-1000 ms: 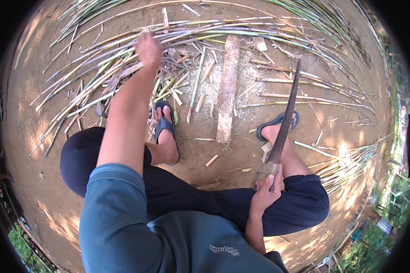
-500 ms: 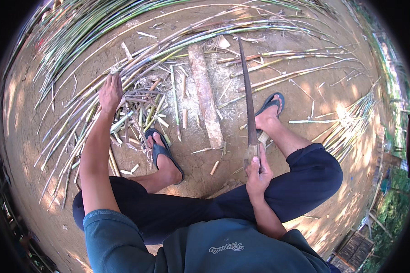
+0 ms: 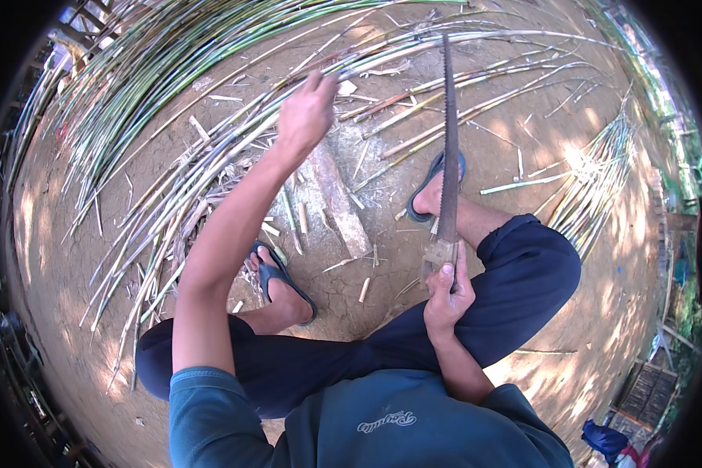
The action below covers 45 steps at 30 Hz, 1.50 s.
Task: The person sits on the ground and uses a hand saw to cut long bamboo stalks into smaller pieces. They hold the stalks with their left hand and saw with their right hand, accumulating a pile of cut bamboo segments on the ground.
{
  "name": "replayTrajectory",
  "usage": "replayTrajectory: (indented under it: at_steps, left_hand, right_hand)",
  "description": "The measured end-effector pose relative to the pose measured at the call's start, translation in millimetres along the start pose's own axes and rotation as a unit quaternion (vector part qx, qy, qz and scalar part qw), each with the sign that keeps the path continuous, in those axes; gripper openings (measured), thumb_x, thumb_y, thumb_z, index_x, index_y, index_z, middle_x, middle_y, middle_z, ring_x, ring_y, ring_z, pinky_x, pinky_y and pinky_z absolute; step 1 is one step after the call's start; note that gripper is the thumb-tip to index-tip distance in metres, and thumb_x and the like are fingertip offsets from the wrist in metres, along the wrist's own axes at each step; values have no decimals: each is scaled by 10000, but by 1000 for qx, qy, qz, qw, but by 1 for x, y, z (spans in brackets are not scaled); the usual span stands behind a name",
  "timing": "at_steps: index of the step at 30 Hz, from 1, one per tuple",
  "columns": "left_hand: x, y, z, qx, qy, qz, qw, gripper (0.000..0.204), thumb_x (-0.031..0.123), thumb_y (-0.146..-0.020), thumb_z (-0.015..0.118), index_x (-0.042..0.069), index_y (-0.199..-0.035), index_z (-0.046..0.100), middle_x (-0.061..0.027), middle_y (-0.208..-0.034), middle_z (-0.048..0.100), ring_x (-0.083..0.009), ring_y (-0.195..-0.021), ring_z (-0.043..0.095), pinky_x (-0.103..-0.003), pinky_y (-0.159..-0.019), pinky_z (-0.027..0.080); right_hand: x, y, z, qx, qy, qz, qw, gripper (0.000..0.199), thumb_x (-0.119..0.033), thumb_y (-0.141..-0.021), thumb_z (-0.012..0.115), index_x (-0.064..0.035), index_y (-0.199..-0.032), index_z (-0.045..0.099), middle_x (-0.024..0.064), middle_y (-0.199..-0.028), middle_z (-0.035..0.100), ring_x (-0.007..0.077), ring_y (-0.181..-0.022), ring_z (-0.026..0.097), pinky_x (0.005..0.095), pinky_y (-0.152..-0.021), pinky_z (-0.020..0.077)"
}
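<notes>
My right hand is closed around the handle of a hand saw. Its long toothed blade points away from me, past my right foot. Farther out and to the left, my left hand is over a bundle of long thin bamboo poles. The fingers are curled and slightly blurred, and what they hold, if anything, is hidden. Beneath and beyond that hand lies a flat wooden plank, partly covered by the hand and the poles.
A large heap of green poles fills the far left. Several cut poles lie beyond the plank, and another bundle is at the right. Short cut pieces are scattered on the dirt between my sandalled feet.
My left hand has swung right and farther out along the poles, now above the plank's far end. My right hand keeps hold of the saw, whose blade stands more upright.
</notes>
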<state>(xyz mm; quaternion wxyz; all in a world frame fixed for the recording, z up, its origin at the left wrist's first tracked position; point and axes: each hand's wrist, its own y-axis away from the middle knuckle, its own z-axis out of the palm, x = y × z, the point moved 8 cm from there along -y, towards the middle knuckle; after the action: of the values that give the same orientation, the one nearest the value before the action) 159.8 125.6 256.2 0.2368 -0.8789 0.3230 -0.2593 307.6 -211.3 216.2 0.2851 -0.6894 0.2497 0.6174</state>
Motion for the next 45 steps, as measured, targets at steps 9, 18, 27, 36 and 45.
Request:
replayTrajectory:
  at_steps: [9, 18, 27, 36, 45]
  left_hand:
    - [-13, 11, 124, -154, -35, -49, 986, 731, 560, -917, 474, 47, -1426, 365, -180, -1456, 378, -327, -1375, 323, -473, -1145, 256]
    - [-265, 276, 15, -463, -200, -336, 796, 931, 661, -809, 562, 59, -1471, 304, -236, -1454, 376, -366, -1366, 351, -518, -1134, 245]
    - [-311, 308, 16, -299, -27, -403, 864, 610, 578, -956, 357, 111, -1288, 567, -241, -1301, 533, -406, -1227, 474, -473, -1048, 337]
    - [-126, 134, 62, -226, 151, -220, 937, 752, 627, -917, 440, 40, -1387, 436, -249, -1378, 468, -370, -1272, 464, -426, -1084, 362]
    - [-192, 289, 19, -375, -100, -176, 905, 718, 664, -848, 504, 105, -1296, 556, -188, -1330, 485, -375, -1309, 374, -497, -1136, 248]
  right_hand:
    - [-10, -5, -18, 45, 0, -43, 998, 473, -171, -1012, 468, 72, -1407, 374, -59, -570, 342, 32, -508, 297, 214, -497, 301]
    - [9, -4, -4, 10, -21, 34, 999, 471, -162, -1001, 480, 61, -1405, 388, -60, -572, 353, 24, -497, 298, 215, -478, 272]
    - [4, 4, 7, -18, 29, -10, 999, 455, -155, -966, 521, 60, -1363, 460, -24, -645, 500, 26, -525, 382, 208, -456, 273]
    - [-11, 15, 13, -53, 74, -28, 995, 455, -182, -967, 532, 72, -1340, 481, -11, -644, 507, 48, -544, 418, 225, -477, 316]
    - [-10, 30, 20, -111, 122, -49, 985, 452, -202, -969, 548, 76, -1322, 500, 3, -677, 520, 60, -592, 447, 229, -518, 345]
